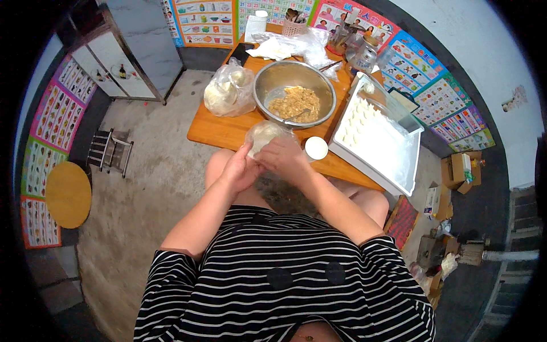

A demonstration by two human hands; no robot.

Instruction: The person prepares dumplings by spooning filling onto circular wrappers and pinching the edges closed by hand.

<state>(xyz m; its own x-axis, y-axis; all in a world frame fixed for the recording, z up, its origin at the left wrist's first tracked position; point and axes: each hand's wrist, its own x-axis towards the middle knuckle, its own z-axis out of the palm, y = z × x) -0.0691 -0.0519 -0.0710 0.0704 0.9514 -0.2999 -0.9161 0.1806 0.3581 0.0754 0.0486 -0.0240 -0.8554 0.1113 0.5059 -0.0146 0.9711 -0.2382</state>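
Note:
Both my hands meet at the near edge of the wooden table (209,130). My left hand (243,166) is on the left with its thumb raised; my right hand (282,156) reaches over from the right, fingers bent. Whatever lies between them is hidden. Just beyond them is a clear plastic bag (263,134) with something pale inside. A steel bowl (331,96) behind it contains a light brown filling (301,102) and a spoon (299,115). Right of my hands stands a round container of white powder (316,148). Small white dumplings (357,119) lie in a white plastic tray (372,164).
A plastic bag of dough (226,92) lies left of the bowl. At the back are crumpled plastic (312,45), a basket of utensils (294,26) and a glass jar (363,57). A metal-framed chair (109,151) and a round yellow stool top (68,194) are at the left.

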